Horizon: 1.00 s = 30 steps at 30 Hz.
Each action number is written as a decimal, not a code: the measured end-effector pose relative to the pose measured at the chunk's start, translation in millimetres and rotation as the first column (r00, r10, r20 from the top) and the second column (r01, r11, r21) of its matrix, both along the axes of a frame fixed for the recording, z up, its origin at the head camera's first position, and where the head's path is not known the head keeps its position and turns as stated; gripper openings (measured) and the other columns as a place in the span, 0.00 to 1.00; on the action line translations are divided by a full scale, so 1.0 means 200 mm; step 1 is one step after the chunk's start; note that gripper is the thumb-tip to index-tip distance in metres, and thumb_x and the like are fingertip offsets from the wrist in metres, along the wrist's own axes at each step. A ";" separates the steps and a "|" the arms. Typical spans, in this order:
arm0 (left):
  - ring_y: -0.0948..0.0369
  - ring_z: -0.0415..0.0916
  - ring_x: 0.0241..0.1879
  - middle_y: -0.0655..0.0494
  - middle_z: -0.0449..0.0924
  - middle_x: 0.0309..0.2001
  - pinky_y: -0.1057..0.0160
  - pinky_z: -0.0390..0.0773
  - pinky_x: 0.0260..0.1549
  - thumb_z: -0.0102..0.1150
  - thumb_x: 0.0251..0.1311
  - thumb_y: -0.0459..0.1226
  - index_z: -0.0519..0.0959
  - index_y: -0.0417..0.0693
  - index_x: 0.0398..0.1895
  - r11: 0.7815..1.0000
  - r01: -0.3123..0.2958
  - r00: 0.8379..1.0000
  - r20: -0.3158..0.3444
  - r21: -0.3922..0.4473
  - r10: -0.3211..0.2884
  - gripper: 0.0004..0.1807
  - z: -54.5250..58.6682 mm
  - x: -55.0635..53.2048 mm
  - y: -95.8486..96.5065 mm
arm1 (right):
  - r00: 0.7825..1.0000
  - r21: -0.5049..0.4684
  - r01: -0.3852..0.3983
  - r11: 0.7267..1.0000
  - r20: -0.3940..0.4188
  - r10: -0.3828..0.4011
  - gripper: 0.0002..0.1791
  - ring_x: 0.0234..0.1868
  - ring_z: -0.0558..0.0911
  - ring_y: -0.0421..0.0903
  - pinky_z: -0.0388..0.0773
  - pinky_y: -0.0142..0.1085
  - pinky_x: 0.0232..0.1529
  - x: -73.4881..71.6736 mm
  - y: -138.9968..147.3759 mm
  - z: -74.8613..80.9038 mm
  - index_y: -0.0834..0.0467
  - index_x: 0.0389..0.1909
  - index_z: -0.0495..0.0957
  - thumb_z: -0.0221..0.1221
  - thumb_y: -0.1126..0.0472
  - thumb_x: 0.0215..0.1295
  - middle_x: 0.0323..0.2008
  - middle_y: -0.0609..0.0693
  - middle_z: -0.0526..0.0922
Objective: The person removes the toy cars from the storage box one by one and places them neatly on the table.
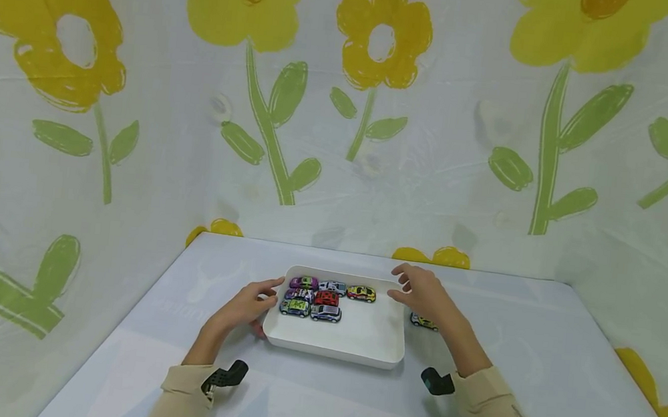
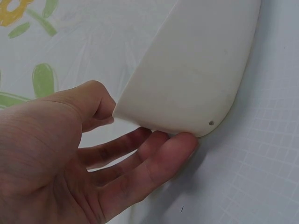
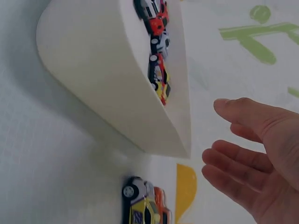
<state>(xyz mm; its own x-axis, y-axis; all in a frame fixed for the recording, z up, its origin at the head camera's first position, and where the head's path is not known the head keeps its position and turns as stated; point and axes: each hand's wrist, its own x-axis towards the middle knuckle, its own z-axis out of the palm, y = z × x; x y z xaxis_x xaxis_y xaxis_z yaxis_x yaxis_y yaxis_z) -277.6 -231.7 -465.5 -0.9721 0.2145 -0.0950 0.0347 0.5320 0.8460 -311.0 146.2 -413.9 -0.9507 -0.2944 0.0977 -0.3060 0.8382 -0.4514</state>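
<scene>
A white tray (image 1: pixel 357 342) lies on the table with several small toy cars (image 1: pixel 326 298) grouped in its left and back part. Among them, a yellow-and-red toy car (image 1: pixel 361 294) stands furthest right. My left hand (image 1: pixel 246 307) holds the tray's left end; in the left wrist view its thumb is at the rim and its fingers lie against the outer wall (image 2: pixel 187 70). Above the tray's back right corner, my right hand (image 1: pixel 425 294) is held with loosely bent fingers and nothing in them. A yellow toy car (image 1: pixel 423 321) sits outside the tray, partly hidden under the right hand.
In the right wrist view, an orange-red toy car (image 3: pixel 161 203) stands beside the yellow one, outside the tray. The pale table (image 1: pixel 315 401) meets a white flower-printed cloth (image 1: pixel 420 196) at the back and sides. Each wrist wears a black device (image 1: pixel 437 382).
</scene>
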 end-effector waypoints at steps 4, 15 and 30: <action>0.51 0.78 0.46 0.38 0.74 0.57 0.57 0.85 0.16 0.50 0.70 0.35 0.63 0.52 0.74 1.000 -0.002 1.000 -0.006 0.000 0.002 0.29 0.00 0.00 0.00 | 0.999 0.006 0.005 1.000 0.046 -0.005 0.26 0.46 0.82 0.51 0.87 0.43 0.49 -0.02 -0.05 -0.02 0.58 0.58 0.75 0.67 0.54 0.61 0.47 0.57 0.84; 0.50 0.78 0.48 0.38 0.73 0.58 0.57 0.85 0.18 0.50 0.70 0.36 0.62 0.53 0.74 1.000 -0.013 1.000 0.012 -0.007 0.013 0.30 0.01 -0.01 0.01 | 0.997 0.074 0.013 0.997 0.075 -0.018 0.28 0.48 0.82 0.51 0.86 0.45 0.51 -0.05 -0.18 -0.07 0.55 0.60 0.73 0.68 0.54 0.59 0.51 0.57 0.83; 0.51 0.79 0.45 0.37 0.72 0.59 0.56 0.86 0.18 0.50 0.70 0.35 0.61 0.52 0.75 1.000 -0.007 1.000 0.027 0.007 0.007 0.30 0.00 0.00 0.01 | 0.998 0.084 -0.018 0.996 0.068 0.013 0.22 0.47 0.83 0.50 0.84 0.46 0.51 -0.07 -0.26 -0.10 0.55 0.54 0.78 0.68 0.54 0.59 0.48 0.54 0.86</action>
<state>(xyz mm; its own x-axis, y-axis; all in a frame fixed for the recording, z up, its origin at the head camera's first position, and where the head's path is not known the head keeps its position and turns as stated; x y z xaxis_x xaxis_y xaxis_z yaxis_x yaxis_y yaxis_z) -278.4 -229.9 -464.7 -0.9707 0.2085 -0.1198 0.0080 0.5258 0.8506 -325.8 94.0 -434.3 -0.9495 -0.3137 0.0076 -0.2904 0.8695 -0.3994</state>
